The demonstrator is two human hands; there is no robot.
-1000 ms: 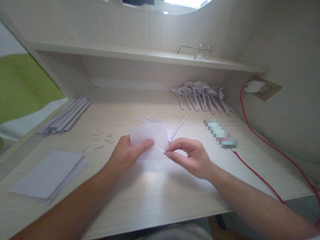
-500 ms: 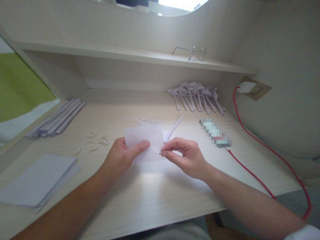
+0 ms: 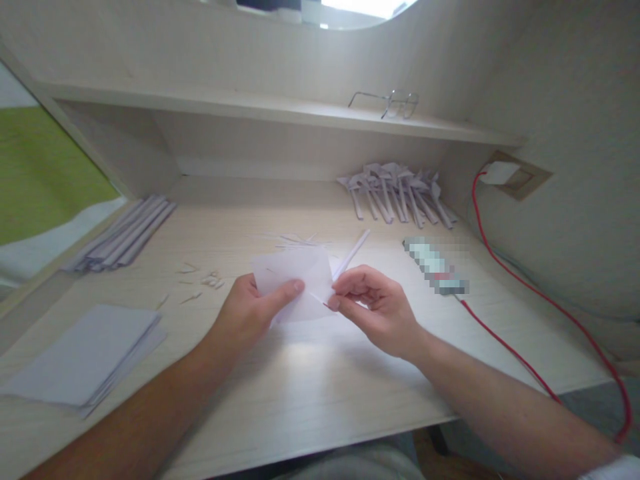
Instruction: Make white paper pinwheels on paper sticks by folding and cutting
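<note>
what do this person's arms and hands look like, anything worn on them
The left hand and right hand are ungloved, with no rings or watch showing. A pale sleeve edge shows at bottom right; none shows on the left.

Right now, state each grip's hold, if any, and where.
Left grip holds a white paper sheet by its left side; right grip is at its right edge, whether pinching unclear.

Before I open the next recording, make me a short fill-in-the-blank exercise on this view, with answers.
1. The left hand holds a white sheet, its ____ lying across the near face.
2. The glasses rest on the ____.
3. The cable from the white plug is ____.
4. The flat paper stack lies nearer the left hand than the ____ one.
Missing words: thumb; shelf; red; right.
</note>
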